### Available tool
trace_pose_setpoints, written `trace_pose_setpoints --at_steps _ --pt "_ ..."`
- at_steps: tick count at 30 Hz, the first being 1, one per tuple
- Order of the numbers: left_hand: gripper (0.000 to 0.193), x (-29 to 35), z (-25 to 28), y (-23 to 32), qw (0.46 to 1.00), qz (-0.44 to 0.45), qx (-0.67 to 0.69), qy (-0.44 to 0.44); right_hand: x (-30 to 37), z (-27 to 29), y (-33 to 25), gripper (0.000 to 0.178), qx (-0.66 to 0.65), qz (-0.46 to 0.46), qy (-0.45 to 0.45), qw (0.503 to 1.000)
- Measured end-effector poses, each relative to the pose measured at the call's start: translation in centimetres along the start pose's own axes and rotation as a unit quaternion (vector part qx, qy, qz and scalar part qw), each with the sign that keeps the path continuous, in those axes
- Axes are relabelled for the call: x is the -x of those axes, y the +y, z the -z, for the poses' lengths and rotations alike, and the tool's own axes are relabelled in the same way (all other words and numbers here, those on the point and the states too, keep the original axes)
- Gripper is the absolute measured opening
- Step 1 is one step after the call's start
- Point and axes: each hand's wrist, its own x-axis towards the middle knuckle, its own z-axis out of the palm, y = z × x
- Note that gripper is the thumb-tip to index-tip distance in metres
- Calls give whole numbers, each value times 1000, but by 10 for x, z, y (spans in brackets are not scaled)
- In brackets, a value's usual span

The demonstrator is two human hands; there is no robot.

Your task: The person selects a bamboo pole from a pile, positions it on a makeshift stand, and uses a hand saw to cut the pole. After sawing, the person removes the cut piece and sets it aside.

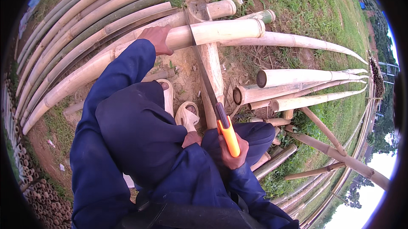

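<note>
Blue sleeves and trouser legs (140, 131) fill the near foreground, where the person squats in pale clogs (187, 116). Closed around an orange handle, the right hand (233, 152) grips a handsaw (208, 80) whose long blade runs up and away to a thick bamboo pole (212, 31). The blade meets that pole just right of the left hand (158, 38), which presses down flat on top of it, fingers curled over the far side. The pole lies crosswise on an upright-running bamboo support (204, 55), its cut end jutting free to the right with open air beyond it.

To the left, long curved bamboo poles (72, 38) lie packed side by side, closing off that flank. On the right, more cut lengths (297, 89) fan outward, with gaps of bare dirt between them and the saw. Stacked pole ends (38, 186) show at the lower left. Packed earth (182, 72) lies underfoot; grass (297, 4) spreads beyond.
</note>
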Motion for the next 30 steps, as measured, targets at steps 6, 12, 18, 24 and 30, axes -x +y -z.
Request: trace_pose_setpoints --at_steps 6,12,18,24,30 --pt "81 3 -1 1 1000 13 11 -20 -87 -40 -2 18 -53 -8 -45 998" --pt "73 3 -2 5 1000 -4 -1 2 20 -3 -7 22 10 8 9 1000" --pt "76 8 -8 15 1000 -10 0 -2 -81 -38 -17 16 -31 -3 -7 999" --pt "79 11 5 6 1000 -7 11 4 -61 -45 -22 25 -47 -41 -43 997" --pt "67 27 3 9 999 -17 -3 29 2 -3 -19 22 30 -6 -13 999"
